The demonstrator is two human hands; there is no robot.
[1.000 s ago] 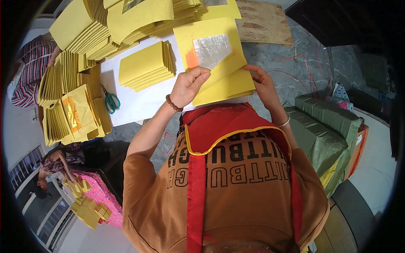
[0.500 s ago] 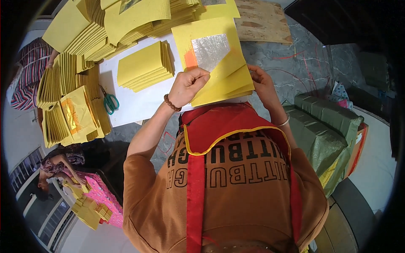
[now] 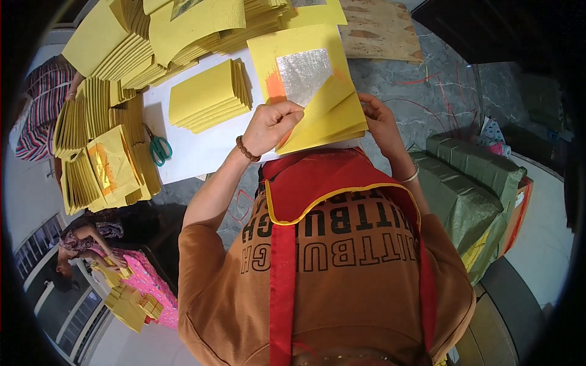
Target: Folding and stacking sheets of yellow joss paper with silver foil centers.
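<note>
My left hand point(image 3: 274, 128) pinches the lifted corner of a yellow paper sheet point(image 3: 329, 116) between thumb and fingers. That near part of the sheet is folded up slantwise over a silver foil square point(image 3: 308, 70), which has an orange smear along its left side. More yellow layers show beneath the fold at the near edge. Around the right edge of the paper curl the fingers of my right hand point(image 3: 383, 125), partly hidden by the sheets. Left of my left hand, a small pile of folded yellow papers point(image 3: 204, 94) lies on the white tabletop point(image 3: 201, 155).
Teal-handled scissors point(image 3: 160, 151) lie at the table's left. Thick yellow paper stacks point(image 3: 91, 110) line the far and left edges. Green wrapped bundles point(image 3: 458, 183) stand at right. At left, one person point(image 3: 46, 116) in stripes stands near, another point(image 3: 88, 238) handles yellow paper on a pink cloth.
My hands and the paper stay almost still, with the left hand still pinching the folded corner. The person by the pink cloth has shifted slightly.
</note>
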